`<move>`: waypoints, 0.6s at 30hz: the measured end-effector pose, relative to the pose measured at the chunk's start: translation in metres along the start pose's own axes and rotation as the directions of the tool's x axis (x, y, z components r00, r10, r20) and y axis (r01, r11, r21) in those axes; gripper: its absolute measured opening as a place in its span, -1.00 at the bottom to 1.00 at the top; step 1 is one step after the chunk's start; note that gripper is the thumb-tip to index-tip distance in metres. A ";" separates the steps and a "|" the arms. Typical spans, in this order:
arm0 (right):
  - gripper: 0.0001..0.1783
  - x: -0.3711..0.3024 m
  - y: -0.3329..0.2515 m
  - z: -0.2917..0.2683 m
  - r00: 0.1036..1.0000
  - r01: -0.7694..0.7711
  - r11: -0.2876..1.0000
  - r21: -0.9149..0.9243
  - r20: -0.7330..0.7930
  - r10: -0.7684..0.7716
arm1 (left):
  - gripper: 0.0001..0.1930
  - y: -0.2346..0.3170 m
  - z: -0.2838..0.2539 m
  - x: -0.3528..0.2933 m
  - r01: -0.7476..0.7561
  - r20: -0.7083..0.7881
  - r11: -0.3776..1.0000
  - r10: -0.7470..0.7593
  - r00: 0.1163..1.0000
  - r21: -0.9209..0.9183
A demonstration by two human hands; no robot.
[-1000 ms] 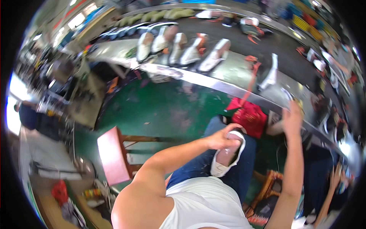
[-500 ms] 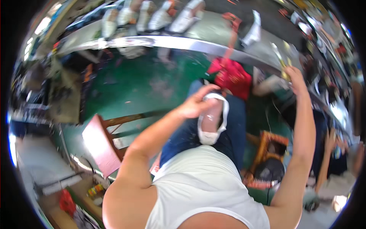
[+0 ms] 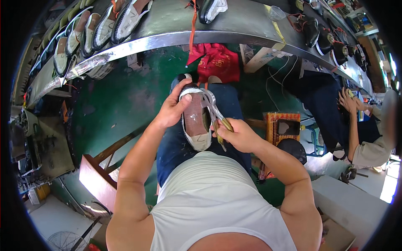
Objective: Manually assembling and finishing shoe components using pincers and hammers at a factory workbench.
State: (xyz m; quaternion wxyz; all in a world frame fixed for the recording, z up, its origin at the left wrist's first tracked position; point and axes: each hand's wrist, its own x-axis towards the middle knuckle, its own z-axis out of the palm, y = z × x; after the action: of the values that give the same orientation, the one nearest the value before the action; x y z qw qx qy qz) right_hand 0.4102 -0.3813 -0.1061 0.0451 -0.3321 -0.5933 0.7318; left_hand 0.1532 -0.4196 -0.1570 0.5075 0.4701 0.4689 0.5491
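Observation:
An upturned shoe (image 3: pixel 194 119) with a brown underside and a white edge rests over my lap. My left hand (image 3: pixel 171 109) grips its far end, thumb pressed on the underside and fingers wrapped around the side. A pair of metal pincers (image 3: pixel 212 104) with yellowish handles is held in my right hand (image 3: pixel 239 136). The jaws of the pincers meet the shoe's right edge near its far end. Whether they bite on the material I cannot make out.
A long metal bench (image 3: pixel 163 38) curves across the far side, carrying several shoes (image 3: pixel 127 21). A red bag (image 3: pixel 220 65) hangs below it. A wooden stool (image 3: pixel 98 180) stands at left, and an orange patterned box (image 3: pixel 272 125) at right. Another person (image 3: pixel 370 142) works at far right.
My right hand has come from the bench on the right down to the shoe, bringing the pincers with it. My left hand now grips the shoe's end more fully. The view has shifted.

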 end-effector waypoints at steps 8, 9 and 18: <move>-0.70 0.005 -0.014 -0.005 0.984 -0.169 0.681 0.712 0.162 0.074 | -0.41 0.000 -0.004 0.010 0.066 0.064 0.995 -0.071 0.995 0.080; -0.70 0.008 -0.014 -0.005 0.986 -0.164 0.874 0.457 0.090 0.139 | -0.41 -0.004 -0.005 0.010 0.066 0.064 0.994 -0.071 0.995 0.083; -0.63 0.014 -0.013 -0.021 0.973 -0.164 0.588 0.792 0.229 -0.037 | -0.40 -0.007 -0.001 0.020 0.107 0.090 0.985 -0.120 0.989 0.136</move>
State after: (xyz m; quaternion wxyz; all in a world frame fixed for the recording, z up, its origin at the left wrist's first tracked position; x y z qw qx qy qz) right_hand 0.4065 -0.3533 -0.1020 0.0981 -0.2133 -0.1866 0.9540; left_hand 0.1517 -0.3992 -0.1630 0.5285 0.5009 0.5046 0.4638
